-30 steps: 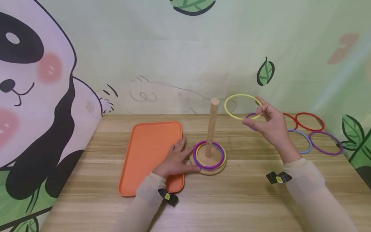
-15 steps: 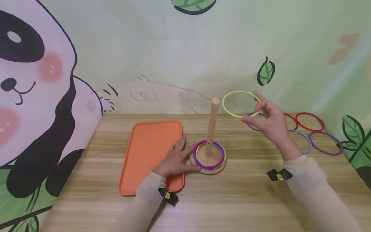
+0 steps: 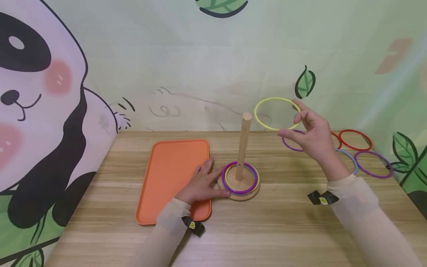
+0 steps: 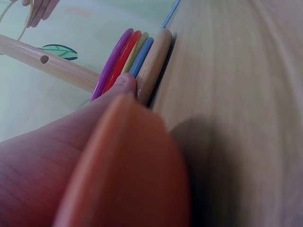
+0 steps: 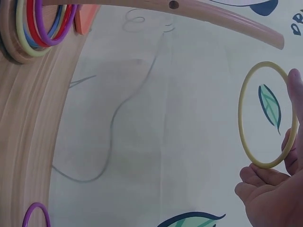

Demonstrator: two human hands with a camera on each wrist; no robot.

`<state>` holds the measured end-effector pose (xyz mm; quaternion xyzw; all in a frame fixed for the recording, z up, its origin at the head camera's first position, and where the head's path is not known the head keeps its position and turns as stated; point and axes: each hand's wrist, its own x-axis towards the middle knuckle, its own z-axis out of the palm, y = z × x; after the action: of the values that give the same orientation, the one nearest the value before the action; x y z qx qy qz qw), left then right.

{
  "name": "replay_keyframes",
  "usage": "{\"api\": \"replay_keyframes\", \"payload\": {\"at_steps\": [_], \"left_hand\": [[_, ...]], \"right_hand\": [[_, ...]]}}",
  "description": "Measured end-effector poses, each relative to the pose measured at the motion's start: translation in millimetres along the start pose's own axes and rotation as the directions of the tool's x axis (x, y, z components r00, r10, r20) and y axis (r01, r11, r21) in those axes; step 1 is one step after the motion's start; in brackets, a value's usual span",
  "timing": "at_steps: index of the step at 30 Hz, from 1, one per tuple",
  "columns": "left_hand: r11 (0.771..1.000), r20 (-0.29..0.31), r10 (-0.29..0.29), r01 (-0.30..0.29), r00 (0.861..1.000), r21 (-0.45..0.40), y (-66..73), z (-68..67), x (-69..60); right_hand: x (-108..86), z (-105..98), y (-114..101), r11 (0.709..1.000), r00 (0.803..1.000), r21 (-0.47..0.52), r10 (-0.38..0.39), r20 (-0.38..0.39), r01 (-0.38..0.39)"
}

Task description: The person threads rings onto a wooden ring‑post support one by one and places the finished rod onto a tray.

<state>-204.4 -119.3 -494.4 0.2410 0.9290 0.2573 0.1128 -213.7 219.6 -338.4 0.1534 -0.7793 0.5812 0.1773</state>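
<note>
Between thumb and fingertips, my right hand [image 3: 315, 139] pinches a thin yellow ring [image 3: 255, 113]. The ring is held in the air just right of the top of an upright wooden post [image 3: 244, 144], apart from it. Around the foot of the post, rings lie stacked on a round wooden base [image 3: 245, 198]; the left wrist view shows purple [image 4: 109, 64] outermost, then red, yellow and blue. My left hand [image 3: 201, 187] lies with fingers extended over the edge of an orange tray [image 3: 170, 170], and its thumb touches the stack's side near the base.
On the wooden table at the right lie more loose rings: a red one [image 3: 360, 149], a purple one [image 3: 377, 177] and a blue one [image 3: 355, 163]. Another purple ring [image 3: 293, 149] and another red one are partly hidden behind my right hand. A panda-print cloth [image 3: 200, 55] stands behind.
My right hand has lifted the yellow ring higher and slightly to the left, so it now sits nearer the level of the post's top. The left hand has stayed where it was.
</note>
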Motion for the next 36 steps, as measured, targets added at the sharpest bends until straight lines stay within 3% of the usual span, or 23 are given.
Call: {"api": "replay_keyframes", "payload": {"at_steps": [15, 28, 36], "left_hand": [[1.000, -0.003, 0.019, -0.019, 1.000, -0.004, 0.8, -2.5, -2.3], [1.000, -0.003, 0.013, -0.013, 1.000, -0.002, 0.0, -1.4, -1.1], [1.000, -0.006, 0.008, -0.008, 1.000, -0.010, 0.4, -1.6, -2.2]], "right_hand": [[7.8, 2.4, -14.0, 0.999, 1.000, 0.024, -0.021, 0.004, 0.021], [8.2, 10.4, -28.6, 0.988, 0.993, 0.107, -0.115, -0.010, 0.115], [7.1, 19.6, -31.3, 0.976, 0.991, 0.173, -0.136, 0.006, 0.133]]}}
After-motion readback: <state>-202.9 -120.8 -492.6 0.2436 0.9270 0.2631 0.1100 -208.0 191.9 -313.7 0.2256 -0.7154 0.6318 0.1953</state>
